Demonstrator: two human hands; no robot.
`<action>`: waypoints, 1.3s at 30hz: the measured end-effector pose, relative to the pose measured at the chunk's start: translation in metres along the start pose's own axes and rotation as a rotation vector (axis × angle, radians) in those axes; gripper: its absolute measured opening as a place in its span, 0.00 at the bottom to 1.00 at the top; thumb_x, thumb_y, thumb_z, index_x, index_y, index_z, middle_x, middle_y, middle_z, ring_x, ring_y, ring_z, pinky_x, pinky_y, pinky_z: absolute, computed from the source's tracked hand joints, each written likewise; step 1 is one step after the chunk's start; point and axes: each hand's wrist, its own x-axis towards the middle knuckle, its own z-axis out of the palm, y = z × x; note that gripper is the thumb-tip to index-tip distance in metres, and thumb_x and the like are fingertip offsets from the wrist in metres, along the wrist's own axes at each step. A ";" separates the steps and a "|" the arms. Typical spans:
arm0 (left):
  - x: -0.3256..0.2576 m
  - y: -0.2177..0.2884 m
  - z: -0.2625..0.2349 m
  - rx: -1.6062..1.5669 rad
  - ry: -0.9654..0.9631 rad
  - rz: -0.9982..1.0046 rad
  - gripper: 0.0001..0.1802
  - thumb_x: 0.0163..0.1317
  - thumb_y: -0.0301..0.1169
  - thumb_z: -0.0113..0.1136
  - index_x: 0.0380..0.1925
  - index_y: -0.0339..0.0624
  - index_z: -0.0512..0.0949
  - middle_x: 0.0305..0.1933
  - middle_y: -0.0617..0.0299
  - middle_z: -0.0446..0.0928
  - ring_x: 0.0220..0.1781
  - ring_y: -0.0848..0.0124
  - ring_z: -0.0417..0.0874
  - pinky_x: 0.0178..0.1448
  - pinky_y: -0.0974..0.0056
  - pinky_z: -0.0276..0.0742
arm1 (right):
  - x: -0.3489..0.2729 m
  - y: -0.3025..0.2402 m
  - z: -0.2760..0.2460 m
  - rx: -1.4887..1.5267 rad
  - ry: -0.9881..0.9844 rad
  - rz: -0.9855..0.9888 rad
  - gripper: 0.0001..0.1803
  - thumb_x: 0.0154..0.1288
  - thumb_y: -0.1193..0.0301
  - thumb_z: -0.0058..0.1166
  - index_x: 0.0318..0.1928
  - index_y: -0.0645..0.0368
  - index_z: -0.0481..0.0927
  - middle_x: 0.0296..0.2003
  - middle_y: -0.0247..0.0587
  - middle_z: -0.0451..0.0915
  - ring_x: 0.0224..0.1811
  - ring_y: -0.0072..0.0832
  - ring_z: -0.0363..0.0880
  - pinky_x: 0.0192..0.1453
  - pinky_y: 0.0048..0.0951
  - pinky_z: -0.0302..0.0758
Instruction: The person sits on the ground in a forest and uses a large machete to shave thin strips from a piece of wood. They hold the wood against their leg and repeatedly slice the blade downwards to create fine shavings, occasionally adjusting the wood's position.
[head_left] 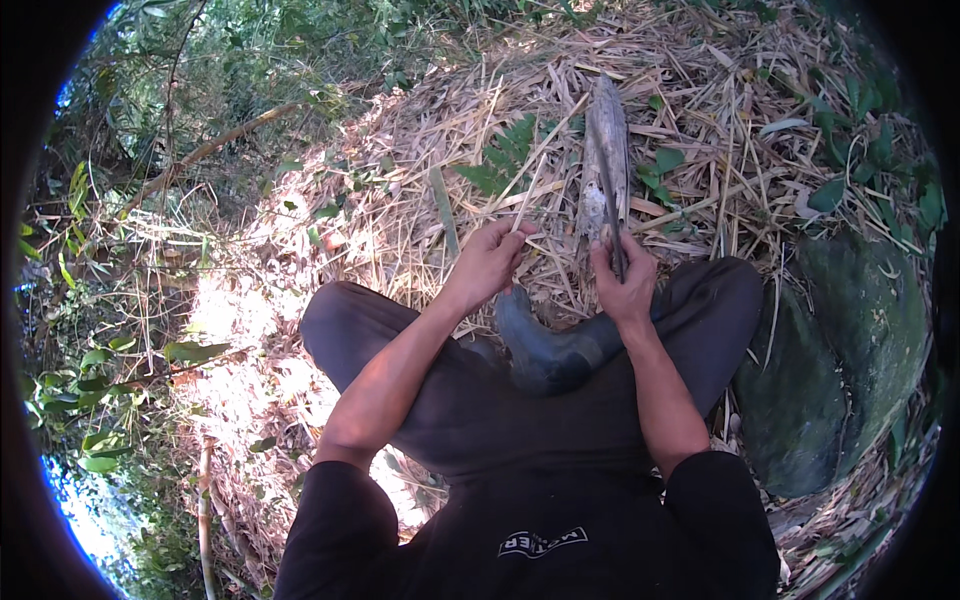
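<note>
My left hand [487,262] is closed round a thin pale stick [530,192], which slants up and away to the right from the fingertips. A long, dark, narrow rod-like piece [607,190] is gripped in my right hand [626,278]; whether it is a blade or a stick I cannot tell. It points away from me, over a weathered grey length of wood [606,120] lying on the ground. My two hands are apart, above my crossed legs. A flat greenish strip [444,212] lies beyond my left hand.
Dry leaves and straw-like litter [700,130] cover the ground. A green fern [505,155] grows ahead. Large dark mossy rocks [850,350] stand close on my right. Dense shrubs [110,350] and a bent branch [215,148] are at the left. A dark boot [550,350] lies between my knees.
</note>
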 end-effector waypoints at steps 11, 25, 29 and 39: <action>-0.014 -0.008 0.014 0.260 -0.072 0.103 0.16 0.75 0.32 0.48 0.54 0.32 0.73 0.37 0.56 0.79 0.31 0.70 0.80 0.38 0.63 0.79 | 0.003 0.012 0.005 -0.324 0.114 -0.340 0.19 0.51 0.56 0.65 0.31 0.58 0.77 0.25 0.47 0.77 0.30 0.50 0.79 0.37 0.44 0.73; -0.029 -0.042 0.004 1.087 0.074 0.673 0.16 0.67 0.24 0.51 0.54 0.35 0.75 0.36 0.53 0.77 0.38 0.60 0.78 0.44 0.55 0.73 | 0.003 0.018 0.021 -0.324 0.082 -0.457 0.17 0.51 0.57 0.63 0.29 0.57 0.78 0.24 0.47 0.79 0.29 0.47 0.81 0.36 0.43 0.75; -0.058 -0.025 0.040 0.387 -0.034 0.139 0.12 0.74 0.28 0.48 0.50 0.36 0.77 0.20 0.72 0.66 0.22 0.84 0.61 0.26 0.71 0.56 | 0.022 0.025 0.001 -0.385 0.000 -0.052 0.16 0.50 0.58 0.65 0.31 0.57 0.78 0.24 0.47 0.79 0.28 0.47 0.81 0.34 0.43 0.74; -0.036 -0.053 0.011 0.664 0.311 0.639 0.13 0.72 0.32 0.51 0.34 0.33 0.77 0.20 0.64 0.71 0.21 0.76 0.72 0.26 0.64 0.66 | -0.002 0.019 0.030 -0.293 -0.093 -0.445 0.25 0.47 0.47 0.64 0.28 0.57 0.75 0.24 0.46 0.79 0.30 0.48 0.82 0.36 0.47 0.75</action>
